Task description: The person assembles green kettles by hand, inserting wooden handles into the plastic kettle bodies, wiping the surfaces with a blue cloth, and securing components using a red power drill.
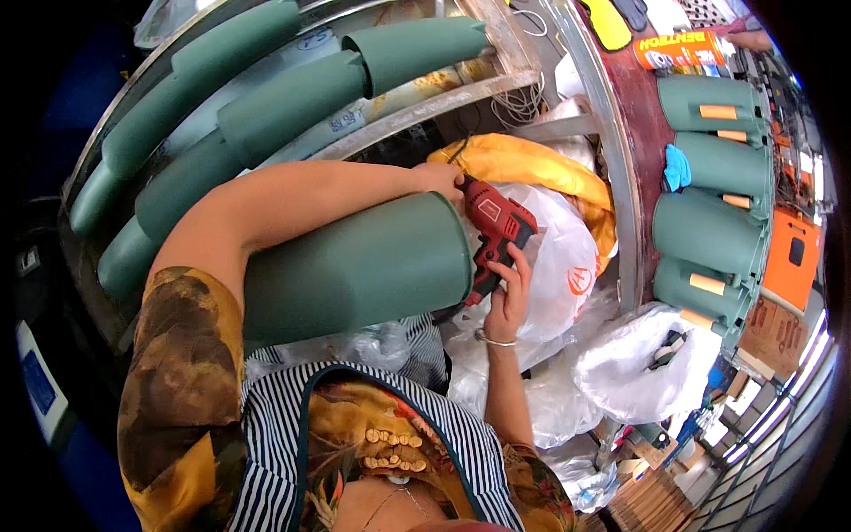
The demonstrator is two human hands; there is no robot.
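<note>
One drill (499, 215) is in the right hand (509, 288), fingers wrapped round it; the left hand (440, 178) (I can't tell its grip) is at the drill's nose.

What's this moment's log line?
left hand: at upper end of red power tool; right hand: on its lower part; green cylinder: alongside

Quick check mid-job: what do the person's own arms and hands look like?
The left hand and the right hand are ungloved. The right arm wears a thin, pale bracelet. The left sleeve is short, mottled brown and mustard yellow; the right sleeve is patterned too.
</note>
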